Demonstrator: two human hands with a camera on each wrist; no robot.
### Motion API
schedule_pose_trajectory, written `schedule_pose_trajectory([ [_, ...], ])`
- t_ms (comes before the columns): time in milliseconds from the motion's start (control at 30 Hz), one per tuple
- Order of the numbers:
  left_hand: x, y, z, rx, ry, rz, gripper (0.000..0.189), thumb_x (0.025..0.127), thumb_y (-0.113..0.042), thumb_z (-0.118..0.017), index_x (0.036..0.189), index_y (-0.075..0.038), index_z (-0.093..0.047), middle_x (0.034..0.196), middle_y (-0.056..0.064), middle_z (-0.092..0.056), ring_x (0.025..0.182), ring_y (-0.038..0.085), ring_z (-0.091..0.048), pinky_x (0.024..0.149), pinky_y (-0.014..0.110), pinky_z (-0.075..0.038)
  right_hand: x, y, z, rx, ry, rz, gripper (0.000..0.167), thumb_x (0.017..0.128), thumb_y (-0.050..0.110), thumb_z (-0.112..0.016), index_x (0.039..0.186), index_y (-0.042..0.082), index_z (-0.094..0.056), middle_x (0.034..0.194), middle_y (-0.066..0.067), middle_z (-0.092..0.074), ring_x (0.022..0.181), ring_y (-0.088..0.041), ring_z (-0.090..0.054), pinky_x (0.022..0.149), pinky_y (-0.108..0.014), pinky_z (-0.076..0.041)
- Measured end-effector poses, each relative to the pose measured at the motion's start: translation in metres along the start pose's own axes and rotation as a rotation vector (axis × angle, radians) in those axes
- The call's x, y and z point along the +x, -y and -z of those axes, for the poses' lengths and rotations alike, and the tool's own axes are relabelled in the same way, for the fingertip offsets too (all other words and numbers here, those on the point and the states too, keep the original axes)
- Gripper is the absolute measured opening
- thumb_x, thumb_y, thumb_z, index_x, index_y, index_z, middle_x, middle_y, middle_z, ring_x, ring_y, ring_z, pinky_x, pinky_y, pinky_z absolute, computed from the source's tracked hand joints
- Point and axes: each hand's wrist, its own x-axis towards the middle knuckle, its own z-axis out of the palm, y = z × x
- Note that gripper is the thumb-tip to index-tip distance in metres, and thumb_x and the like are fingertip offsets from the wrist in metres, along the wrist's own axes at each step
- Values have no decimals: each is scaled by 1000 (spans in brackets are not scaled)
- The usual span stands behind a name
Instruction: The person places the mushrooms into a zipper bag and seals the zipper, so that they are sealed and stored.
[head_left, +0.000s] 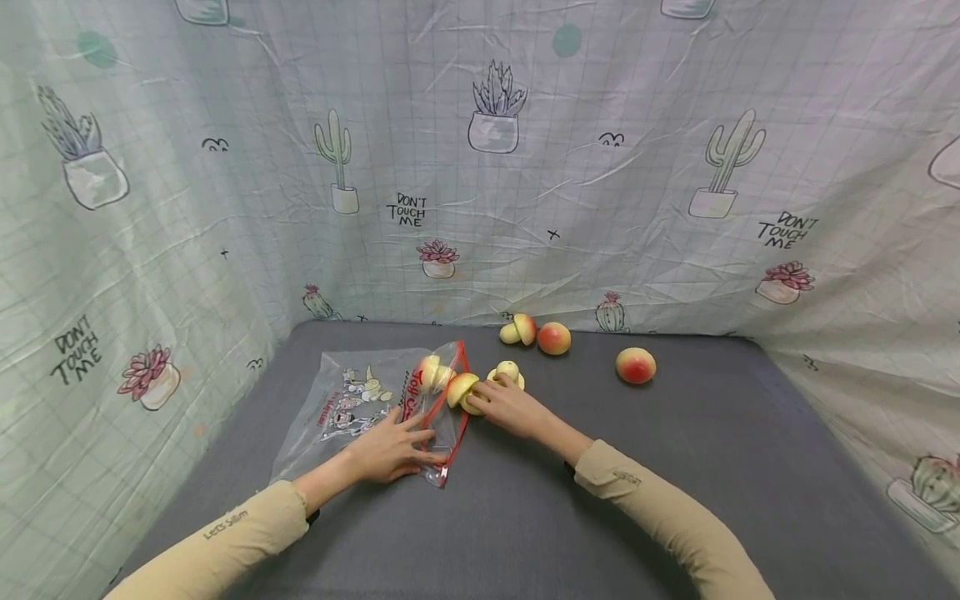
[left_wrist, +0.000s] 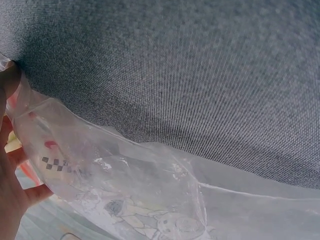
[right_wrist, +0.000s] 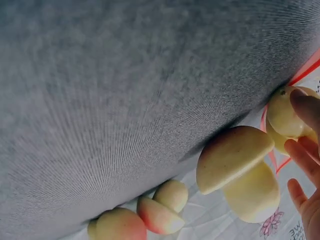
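Observation:
My left hand (head_left: pixel 393 446) rests with spread fingers on a clear plastic zip bag (head_left: pixel 300 442) with a red-edged mouth and printed figures. One yellow mushroom-shaped piece (head_left: pixel 431 372) lies inside, near the mouth. At that mouth my right hand (head_left: pixel 510 406) pinches another yellow toy mushroom (head_left: pixel 461 389) between thumb and fingers. Just beyond the hand sits a further yellow mushroom (head_left: pixel 507 370), apart from the fingers in the right wrist view. Bag film partly covers the left fingers (left_wrist: pixel 37 194) in the left wrist view.
Farther back on the dark grey tabletop (head_left: pixel 570 517) lie a red-and-yellow mushroom (head_left: pixel 519 331) and a rounded red-yellow piece (head_left: pixel 554 338). Another rounded red-yellow piece (head_left: pixel 636 365) stands to the right. A printed cactus curtain (head_left: pixel 525 217) borders the back and sides.

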Motion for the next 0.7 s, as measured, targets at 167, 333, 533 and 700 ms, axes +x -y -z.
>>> schedule_pose_trajectory([
  [167, 0, 0, 0, 16, -12, -8, 42, 86, -44, -50, 127, -48, -41, 124, -2, -55, 122, 29, -44, 83, 51, -41, 6, -1, -4, -49, 20, 6, 21, 82, 19, -60, 103, 19, -54, 101, 3, -55, 92, -12, -53, 81, -33, -43],
  [333, -1, 0, -1, 23, -39, -13, 41, 86, -44, -50, 127, -47, -42, 123, -3, -56, 121, 28, -45, 82, 49, -42, 9, -3, -5, -64, 35, 4, 22, 84, 21, -57, 105, 20, -54, 102, 3, -55, 93, -12, -54, 81, -31, -43],
  [533, -1, 1, -3, 25, -67, -21, 41, 85, -44, -51, 126, -46, -44, 121, -3, -57, 119, 28, -46, 82, 48, -42, 12, -4, -6, -69, 43, 3, 23, 84, 22, -56, 107, 20, -53, 103, 4, -55, 93, -11, -53, 82, -31, -42],
  [700, 0, 2, -3, 15, -91, -36, 42, 84, -43, -53, 125, -44, -46, 120, -1, -58, 119, 30, -47, 84, 49, -42, 15, -5, -8, -79, 29, 6, 25, 83, 23, -56, 108, 21, -55, 103, 5, -55, 92, -10, -53, 82, -30, -41],
])
